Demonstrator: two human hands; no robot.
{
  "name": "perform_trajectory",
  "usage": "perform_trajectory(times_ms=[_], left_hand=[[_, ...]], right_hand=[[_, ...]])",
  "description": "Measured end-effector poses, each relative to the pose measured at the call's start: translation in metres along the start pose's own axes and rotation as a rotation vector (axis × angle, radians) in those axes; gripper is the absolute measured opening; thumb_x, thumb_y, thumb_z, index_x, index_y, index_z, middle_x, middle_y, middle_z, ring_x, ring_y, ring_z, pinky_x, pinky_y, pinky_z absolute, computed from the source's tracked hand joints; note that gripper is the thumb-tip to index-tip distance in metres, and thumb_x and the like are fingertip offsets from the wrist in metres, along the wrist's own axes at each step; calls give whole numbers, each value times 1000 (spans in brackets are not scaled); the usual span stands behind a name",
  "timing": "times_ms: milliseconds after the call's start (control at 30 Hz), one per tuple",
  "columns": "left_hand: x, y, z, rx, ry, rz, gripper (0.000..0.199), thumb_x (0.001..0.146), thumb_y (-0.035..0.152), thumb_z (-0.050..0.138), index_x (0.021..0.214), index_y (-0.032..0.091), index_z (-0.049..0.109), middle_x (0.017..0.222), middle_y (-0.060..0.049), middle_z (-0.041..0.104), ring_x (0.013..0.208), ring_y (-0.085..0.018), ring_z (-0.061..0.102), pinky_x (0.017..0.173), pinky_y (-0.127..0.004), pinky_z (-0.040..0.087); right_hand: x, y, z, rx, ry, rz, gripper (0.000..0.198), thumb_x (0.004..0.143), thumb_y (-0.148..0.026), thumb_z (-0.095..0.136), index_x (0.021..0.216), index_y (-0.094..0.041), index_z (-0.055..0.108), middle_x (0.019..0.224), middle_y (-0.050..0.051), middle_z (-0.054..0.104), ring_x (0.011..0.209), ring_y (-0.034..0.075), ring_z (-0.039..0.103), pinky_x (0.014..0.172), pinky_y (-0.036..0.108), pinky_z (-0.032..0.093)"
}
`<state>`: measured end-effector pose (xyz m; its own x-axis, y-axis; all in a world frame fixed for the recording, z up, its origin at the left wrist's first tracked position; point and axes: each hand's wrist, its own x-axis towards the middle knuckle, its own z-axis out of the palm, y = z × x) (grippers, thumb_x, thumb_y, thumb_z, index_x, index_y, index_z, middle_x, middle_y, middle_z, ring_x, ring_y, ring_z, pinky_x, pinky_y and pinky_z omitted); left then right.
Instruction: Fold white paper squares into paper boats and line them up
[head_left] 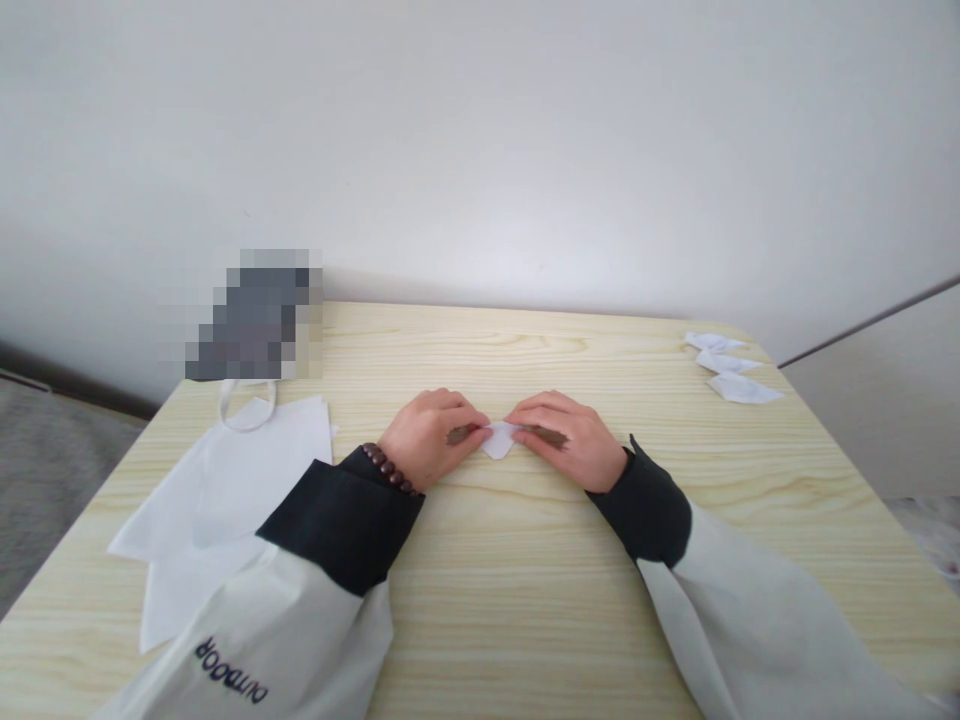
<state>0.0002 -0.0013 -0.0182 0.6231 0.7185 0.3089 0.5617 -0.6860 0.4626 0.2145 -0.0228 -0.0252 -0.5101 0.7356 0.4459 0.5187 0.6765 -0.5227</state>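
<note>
Fingers of the left hand [435,437] and right hand [564,437] are pinching either side of a small folded paper [498,443] at the clock's centre. White sheets [259,475] are lying on the table [525,600] between eight and nine o'clock, a blurred dark object [251,320] is showing at ten, and three folded papers [729,362] are lying at two.

Homelike room: table [517,590] against wall [487,150]

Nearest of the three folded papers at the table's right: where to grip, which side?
I'd pinch the nearest folded paper by its pointed right end, coming from the near right with the right hand, once free of the small paper. That tip juts past the other two folded papers, lying close behind.
</note>
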Motion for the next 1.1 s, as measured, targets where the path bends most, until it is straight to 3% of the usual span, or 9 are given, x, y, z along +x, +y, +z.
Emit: perform_trajectory(times_ms=[200, 500, 733, 867, 967, 1100], left_hand=[[-2, 0, -6, 13, -7, 81, 22, 82, 24, 51, 89, 18, 70, 81, -5, 68, 73, -14, 60, 69, -25, 46], [-3, -3, -6, 87, 2, 31, 18, 80, 21, 54, 87, 22, 71, 83, -3, 67, 74, -13, 60, 68, -23, 47], [-1, 8, -14, 182, -79, -4, 20, 76, 17, 54, 84, 24, 71, 90, -2, 66, 80, -16, 58, 67, -26, 47], [-1, 13, -15, 187, -53, -17, 17, 77, 26, 54, 83, 24, 71, 92, -2, 65, 79, -16, 57, 66, -27, 46], [-1, 13, -11, 170, -21, -61, 23, 81, 36, 53, 76, 22, 70, 89, -3, 64, 78, -16, 57, 66, -28, 46], [-1, 7, -5, 131, -23, -102, 19, 81, 34, 58, 76, 21, 69, 86, -3, 63, 78, -16, 57, 69, -27, 46]], right_hand=[[0, 4, 1, -58, 7, -107, 19, 88, -17, 49, 97, -18, 66, 94, 6, 68, 83, 15, 59, 77, 30, 49], [-2, 3, 1, -271, -12, -228, 24, 89, -13, 45, 100, -16, 66, 96, 7, 67, 78, 16, 54, 70, 30, 49], [-3, -2, 1, -390, -43, -217, 24, 87, -15, 48, 100, -19, 67, 97, 5, 66, 77, 16, 51, 68, 30, 46], [-5, -4, 0, -427, -67, -196, 24, 87, -17, 48, 101, -21, 67, 99, 5, 66, 79, 18, 51, 68, 32, 45], [-5, -3, 1, -377, -69, -175, 26, 84, -14, 49, 101, -21, 67, 100, 5, 65, 79, 18, 51, 70, 33, 45], [-3, -3, 2, -213, 11, -84, 25, 83, -12, 49, 100, -19, 66, 97, 6, 65, 82, 17, 55, 76, 33, 48]])
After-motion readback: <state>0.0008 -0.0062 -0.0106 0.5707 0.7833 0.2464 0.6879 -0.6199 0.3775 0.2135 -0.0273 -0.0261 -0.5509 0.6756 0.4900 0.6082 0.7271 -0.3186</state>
